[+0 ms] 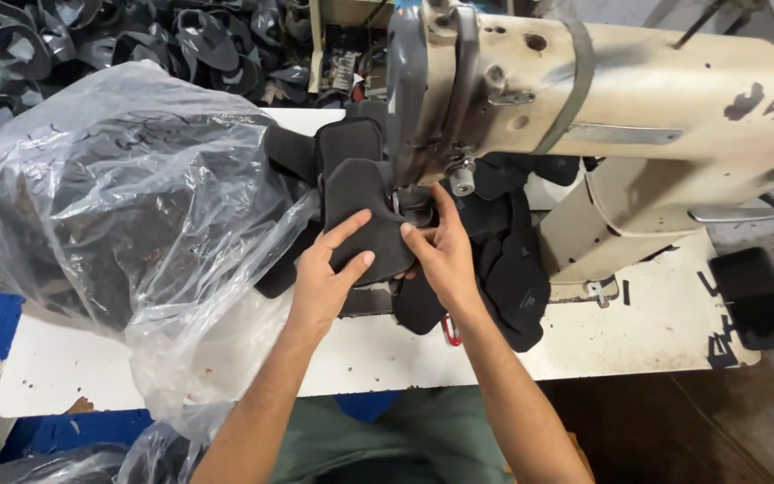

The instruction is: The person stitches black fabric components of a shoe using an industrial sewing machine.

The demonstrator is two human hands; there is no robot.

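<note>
A dark grey padded fabric piece point(360, 202) lies under the needle head of a cream industrial sewing machine point(638, 99). My left hand point(329, 269) presses flat on its lower left part, index finger and thumb spread over the cloth. My right hand point(441, 251) pinches the piece's right edge just below the presser foot point(408, 199). A second similar dark piece point(348, 139) trails behind the first, toward the back of the table.
A big clear plastic bag point(118, 197) full of dark pieces fills the left of the white table point(638, 341). More black cut pieces point(512, 269) are heaped right of my hands. Small red-handled snips point(450, 332) lie near the front edge. Piles of black parts point(91, 40) sit behind.
</note>
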